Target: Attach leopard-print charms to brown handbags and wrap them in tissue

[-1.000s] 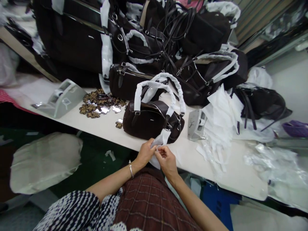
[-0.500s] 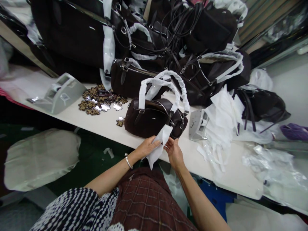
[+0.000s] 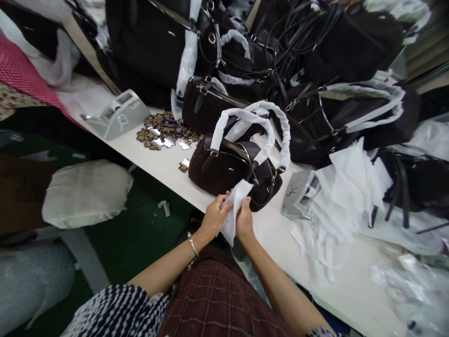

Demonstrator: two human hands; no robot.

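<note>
A small dark brown handbag [image 3: 217,171] stands upright near the table's front edge, both its handles [image 3: 277,117] wrapped in white paper. From its right front side hangs a white sheet of tissue paper [image 3: 234,215]. My left hand [image 3: 214,217] is closed on the left edge of that paper, fingers bent round it. On the opposite edge, my right hand [image 3: 244,220] pinches the paper with the thumb up. Whatever the paper covers is hidden. A silver bangle [image 3: 192,245] is on my left wrist.
Tape dispensers stand left [image 3: 122,114] and right [image 3: 298,194] of the handbag. Leopard-print flower-shaped pieces [image 3: 164,133] lie to the left. White paper sheets [image 3: 354,187] pile up at right, near clear plastic bags [image 3: 414,285]. More dark bags [image 3: 147,51] crowd the back. A covered stool [image 3: 87,192] is at lower left.
The camera view has turned, shifting the table's contents. My right hand has gone from loosely spread fingers beside the paper to gripping it; both hands are now closer together on it.
</note>
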